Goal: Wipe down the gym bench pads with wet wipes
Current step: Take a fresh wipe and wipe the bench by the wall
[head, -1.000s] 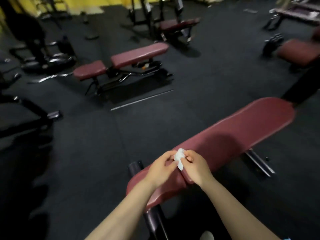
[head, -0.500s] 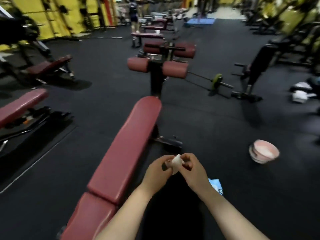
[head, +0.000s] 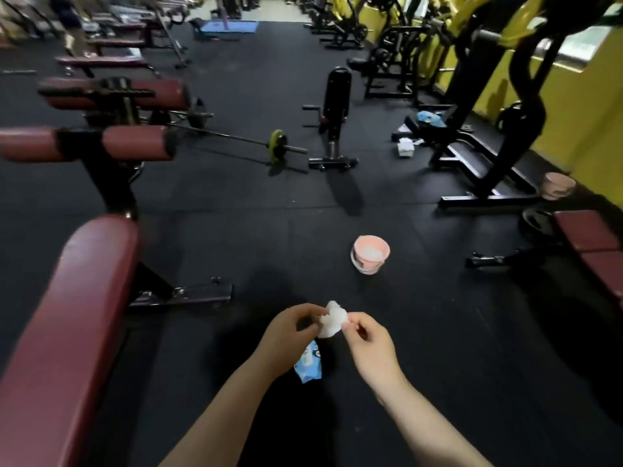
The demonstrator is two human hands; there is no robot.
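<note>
Pinching a crumpled white wipe (head: 332, 320) low-centre w/ both hands, left hand (head: 290, 335) & right hand (head: 369, 342) fingers clamping it, over black rubber gym floor (head: 438, 332); maroon bench pad (head: 67, 315) lying lower left, pink bucket (head: 370, 254) sitting mid-frame.

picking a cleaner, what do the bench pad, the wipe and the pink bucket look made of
Bench pad: maroon vinyl or faux leather, probably; smooth with a dull sheen.
Wipe: thin white nonwoven sheet, crumpled softly between both hands.
Pink bucket: likely moulded plastic, with a smooth matte wall and an even rim.
</note>
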